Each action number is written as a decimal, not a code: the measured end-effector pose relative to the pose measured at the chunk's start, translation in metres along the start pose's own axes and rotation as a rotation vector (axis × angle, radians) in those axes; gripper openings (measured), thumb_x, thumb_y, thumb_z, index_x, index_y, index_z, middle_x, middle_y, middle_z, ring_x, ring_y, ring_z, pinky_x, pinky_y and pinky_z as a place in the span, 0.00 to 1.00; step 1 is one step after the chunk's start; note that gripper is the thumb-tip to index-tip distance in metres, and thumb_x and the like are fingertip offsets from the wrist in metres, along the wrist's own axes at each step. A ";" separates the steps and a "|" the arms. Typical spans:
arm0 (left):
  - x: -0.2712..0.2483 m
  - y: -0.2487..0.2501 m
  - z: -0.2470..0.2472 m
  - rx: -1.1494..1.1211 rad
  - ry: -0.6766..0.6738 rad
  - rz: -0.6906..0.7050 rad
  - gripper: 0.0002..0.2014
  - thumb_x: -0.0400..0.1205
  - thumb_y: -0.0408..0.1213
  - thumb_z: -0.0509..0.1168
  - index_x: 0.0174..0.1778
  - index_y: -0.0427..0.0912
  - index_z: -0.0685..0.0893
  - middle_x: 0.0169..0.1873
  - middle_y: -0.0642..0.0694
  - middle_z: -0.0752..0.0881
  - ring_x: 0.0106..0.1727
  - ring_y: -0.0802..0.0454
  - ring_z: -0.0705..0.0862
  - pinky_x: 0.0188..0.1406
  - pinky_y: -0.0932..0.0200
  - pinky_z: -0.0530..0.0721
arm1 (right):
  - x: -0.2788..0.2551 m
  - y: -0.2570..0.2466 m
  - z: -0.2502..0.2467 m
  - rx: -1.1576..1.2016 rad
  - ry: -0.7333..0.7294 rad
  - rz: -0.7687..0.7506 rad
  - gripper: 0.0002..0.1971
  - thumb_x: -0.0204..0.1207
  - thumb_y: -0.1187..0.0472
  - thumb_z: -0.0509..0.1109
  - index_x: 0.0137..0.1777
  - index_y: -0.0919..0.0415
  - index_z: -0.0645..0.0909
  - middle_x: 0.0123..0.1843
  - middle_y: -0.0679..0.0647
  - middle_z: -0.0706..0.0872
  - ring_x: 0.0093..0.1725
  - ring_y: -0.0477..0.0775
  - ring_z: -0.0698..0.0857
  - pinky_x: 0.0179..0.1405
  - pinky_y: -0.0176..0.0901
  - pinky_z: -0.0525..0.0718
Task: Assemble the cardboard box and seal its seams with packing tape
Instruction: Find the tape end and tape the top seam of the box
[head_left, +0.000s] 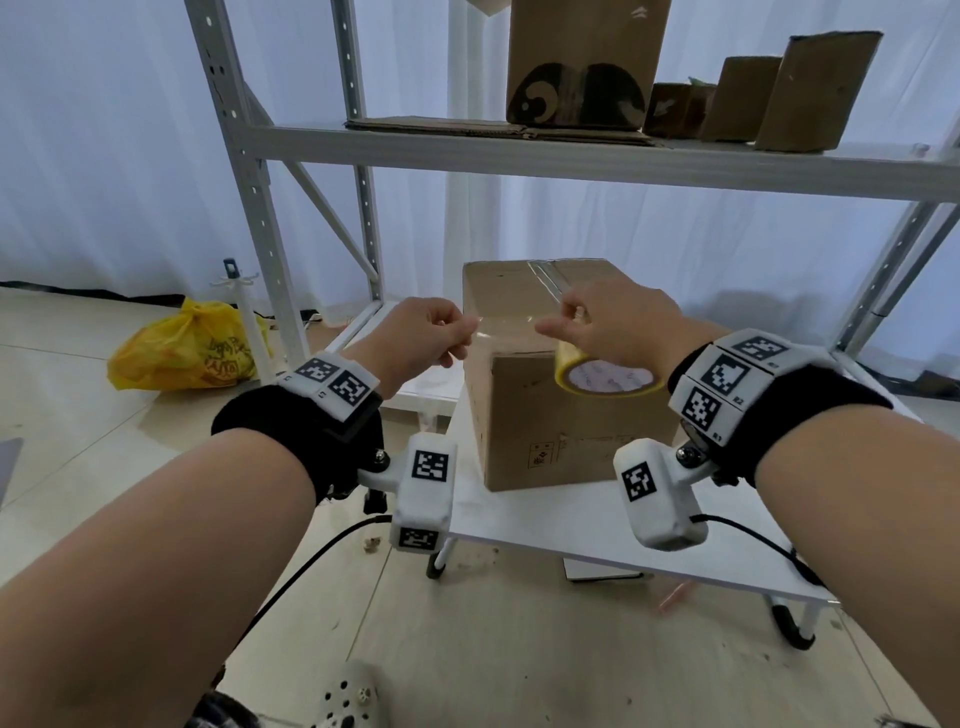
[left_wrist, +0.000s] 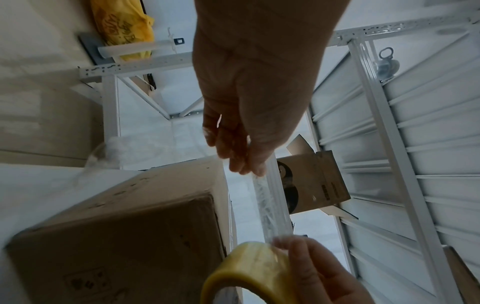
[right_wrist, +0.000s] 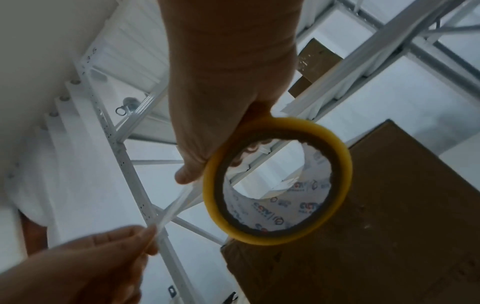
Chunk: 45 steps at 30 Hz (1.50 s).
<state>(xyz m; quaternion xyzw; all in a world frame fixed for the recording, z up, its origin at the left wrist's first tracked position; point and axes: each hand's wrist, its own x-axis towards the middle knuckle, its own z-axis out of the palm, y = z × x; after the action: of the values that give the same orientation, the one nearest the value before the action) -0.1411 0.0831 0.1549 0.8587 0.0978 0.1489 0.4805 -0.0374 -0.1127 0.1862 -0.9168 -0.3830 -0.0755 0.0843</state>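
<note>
The box (head_left: 561, 374) stands closed on the white desk (head_left: 597, 525), a strip of tape already running along its top centre seam toward twelve o'clock. The right hand (head_left: 613, 332) is clamped on the roll (head_left: 602, 376), fingers curled round its yellow rim, and holds it just above the box's near top edge. The left hand (head_left: 421, 332), at nine o'clock from the roll, pinches the free end of the tape (left_wrist: 270, 205) between thumb and fingertips. The two hands are held apart so the clear strip stays taut between them, which probably keeps it from folding onto itself before it goes down. The strip hangs across the near edge of the box, apparently clear of the cardboard, though its transparency makes contact hard to judge. It looks lined up for an edge seam, crosswise to the taped centre seam. Behind, a shelf (head_left: 571, 156) carries other boxes, and a yellow bag (head_left: 182, 353) lies on the floor at ten o'clock.
</note>
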 end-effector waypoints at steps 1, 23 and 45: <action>0.002 -0.003 -0.001 0.017 0.014 0.001 0.12 0.83 0.41 0.64 0.43 0.35 0.84 0.33 0.45 0.86 0.34 0.54 0.81 0.44 0.59 0.83 | 0.001 0.000 0.002 0.094 0.003 -0.022 0.16 0.79 0.36 0.59 0.47 0.46 0.78 0.41 0.43 0.80 0.47 0.49 0.81 0.42 0.44 0.75; -0.008 -0.048 -0.027 0.080 0.131 -0.058 0.11 0.84 0.40 0.62 0.62 0.47 0.82 0.55 0.54 0.81 0.58 0.55 0.80 0.61 0.58 0.76 | 0.012 -0.023 -0.011 -0.150 -0.100 -0.196 0.05 0.81 0.45 0.62 0.47 0.43 0.75 0.37 0.38 0.77 0.43 0.49 0.80 0.38 0.44 0.76; -0.017 -0.001 0.028 -0.078 -0.243 0.085 0.13 0.81 0.37 0.68 0.56 0.33 0.81 0.41 0.45 0.87 0.41 0.58 0.85 0.43 0.70 0.80 | -0.008 -0.028 -0.005 -0.033 -0.132 -0.219 0.08 0.85 0.49 0.57 0.54 0.50 0.74 0.37 0.42 0.79 0.37 0.42 0.78 0.36 0.44 0.71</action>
<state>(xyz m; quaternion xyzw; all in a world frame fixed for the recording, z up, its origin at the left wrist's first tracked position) -0.1475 0.0555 0.1374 0.8545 -0.0035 0.0676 0.5151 -0.0632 -0.1002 0.1916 -0.8737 -0.4842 -0.0301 0.0352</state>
